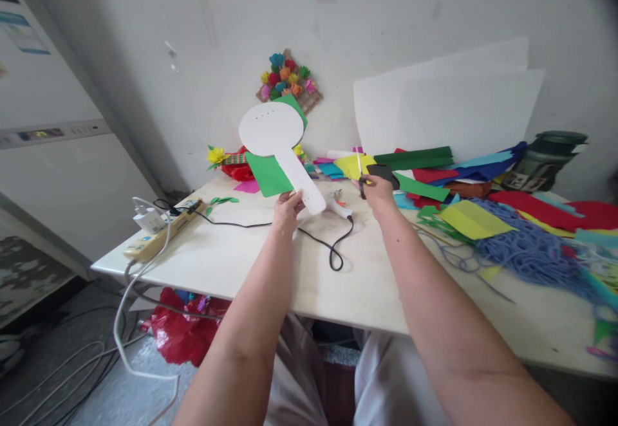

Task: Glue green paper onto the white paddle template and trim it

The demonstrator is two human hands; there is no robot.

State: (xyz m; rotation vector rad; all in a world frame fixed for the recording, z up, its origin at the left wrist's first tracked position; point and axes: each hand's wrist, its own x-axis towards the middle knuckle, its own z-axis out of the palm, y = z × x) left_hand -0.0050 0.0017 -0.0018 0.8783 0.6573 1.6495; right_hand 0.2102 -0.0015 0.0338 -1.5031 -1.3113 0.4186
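Left hand (288, 210) pinches white cutout (271, 129), green paper (268, 175) just beyond; right hand (379, 194) grips scissors (362, 183). Best steady both sheets, blades clear.

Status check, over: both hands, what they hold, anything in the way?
Left hand: gripping white paddle-shaped cutout by its handle, green paper behind. Right hand: holding scissors, apart from cutout. White corded tool on table between hands, possible obstruction.

Both arms (251, 323) outstretched, hands (288, 211) curled, apart
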